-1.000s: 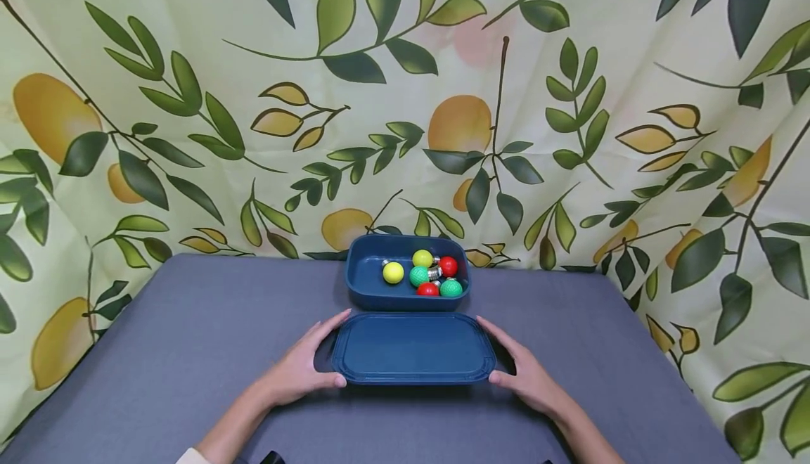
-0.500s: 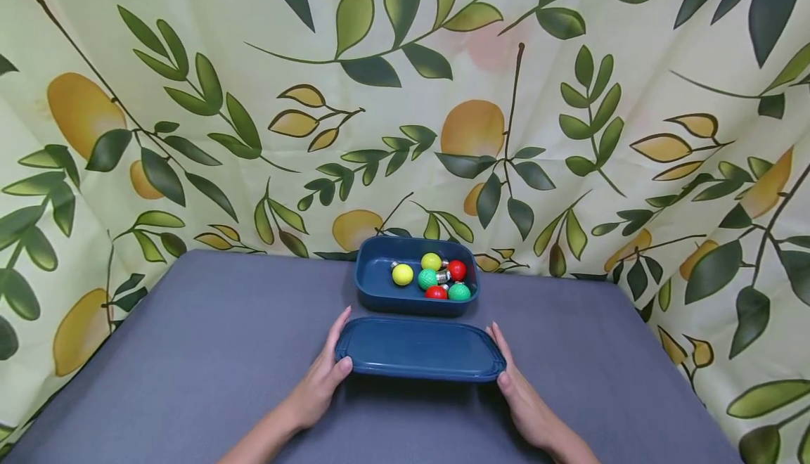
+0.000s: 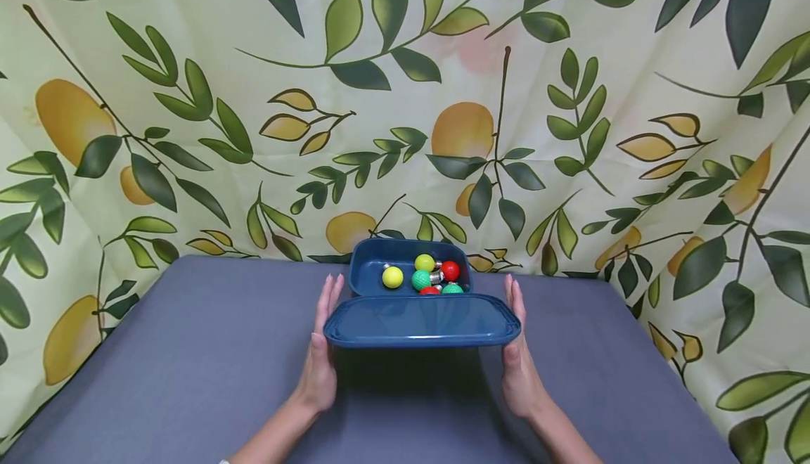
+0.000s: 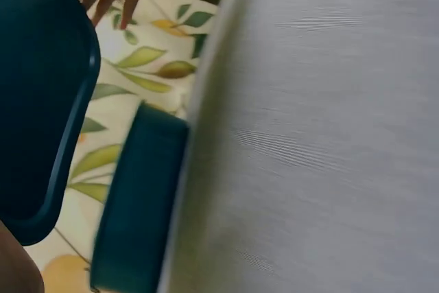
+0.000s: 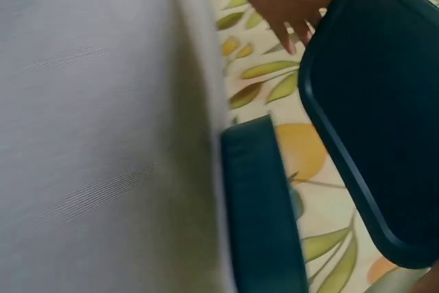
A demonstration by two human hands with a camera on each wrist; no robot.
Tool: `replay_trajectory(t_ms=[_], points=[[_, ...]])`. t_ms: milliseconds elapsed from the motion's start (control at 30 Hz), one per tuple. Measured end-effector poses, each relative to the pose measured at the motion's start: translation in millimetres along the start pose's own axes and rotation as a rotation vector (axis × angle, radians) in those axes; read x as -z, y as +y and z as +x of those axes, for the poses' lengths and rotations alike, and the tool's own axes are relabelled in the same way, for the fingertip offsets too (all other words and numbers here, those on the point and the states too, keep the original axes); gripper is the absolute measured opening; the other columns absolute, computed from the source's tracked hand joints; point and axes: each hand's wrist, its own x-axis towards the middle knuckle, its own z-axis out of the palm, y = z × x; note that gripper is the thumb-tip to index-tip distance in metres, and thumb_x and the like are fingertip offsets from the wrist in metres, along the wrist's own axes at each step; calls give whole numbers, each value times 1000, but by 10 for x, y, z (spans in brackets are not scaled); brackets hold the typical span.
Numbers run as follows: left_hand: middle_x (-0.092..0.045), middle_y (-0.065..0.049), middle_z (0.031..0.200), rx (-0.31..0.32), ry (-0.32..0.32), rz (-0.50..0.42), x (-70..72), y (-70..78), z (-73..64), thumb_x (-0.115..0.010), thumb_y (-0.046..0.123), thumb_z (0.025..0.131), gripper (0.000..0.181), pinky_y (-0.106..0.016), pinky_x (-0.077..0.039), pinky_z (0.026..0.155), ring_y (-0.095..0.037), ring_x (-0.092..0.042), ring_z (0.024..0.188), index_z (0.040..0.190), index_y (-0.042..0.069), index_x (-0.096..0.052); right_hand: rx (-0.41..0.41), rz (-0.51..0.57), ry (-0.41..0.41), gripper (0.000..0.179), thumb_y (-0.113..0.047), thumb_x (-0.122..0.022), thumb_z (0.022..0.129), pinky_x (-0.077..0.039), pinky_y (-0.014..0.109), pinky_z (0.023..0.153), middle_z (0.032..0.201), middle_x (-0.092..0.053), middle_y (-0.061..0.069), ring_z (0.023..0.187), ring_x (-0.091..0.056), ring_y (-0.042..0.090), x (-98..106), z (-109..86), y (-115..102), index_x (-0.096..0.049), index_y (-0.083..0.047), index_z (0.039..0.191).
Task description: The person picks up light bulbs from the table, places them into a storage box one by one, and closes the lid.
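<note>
A dark blue plastic lid (image 3: pixel 420 322) is held up over the table between both hands, its far edge overlapping the front of the box in the head view. My left hand (image 3: pixel 321 376) presses its left end, fingers straight and thumb at the near corner. At the opposite end the right hand (image 3: pixel 522 379) does likewise, fingers pointing away from me. Behind the lid stands a matching blue box (image 3: pixel 368 282), uncovered. Several coloured light bulbs lie inside, among them a yellow bulb (image 3: pixel 392 277), a green bulb (image 3: pixel 420 280) and a red bulb (image 3: pixel 451 271). The lid hides the box's front wall.
The table (image 3: pixel 209 351) has a grey-blue cloth cover. Right behind the box hangs a fabric backdrop (image 3: pixel 392 169) printed with leaves and fruit, which also runs along both sides.
Both hands have raised the lid off the table and moved it forward, toward the box, tilting it. The hands have turned more upright. The box and bulbs have stayed put.
</note>
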Motion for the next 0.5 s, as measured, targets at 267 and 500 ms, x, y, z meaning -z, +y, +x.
replay_trajectory(t_ms=[267, 500], points=[[-19, -14, 170, -122, 137, -41, -131, 127, 411, -18, 69, 102, 82, -46, -8, 128, -16, -17, 159, 165, 18, -2, 119, 154, 202, 76, -54, -30, 107, -1, 53, 128, 171, -6, 17, 159, -8, 26, -144, 448, -44, 3, -15, 164], [-21, -10, 170, -206, 266, -89, -205, 230, 748, -28, 68, 102, 86, -58, -3, 128, -22, -16, 159, 164, 14, -2, 154, 172, 374, 66, -26, -35, 111, -23, 42, 127, 168, -20, 15, 153, -24, 29, -276, 753, -110, 0, -10, 164]])
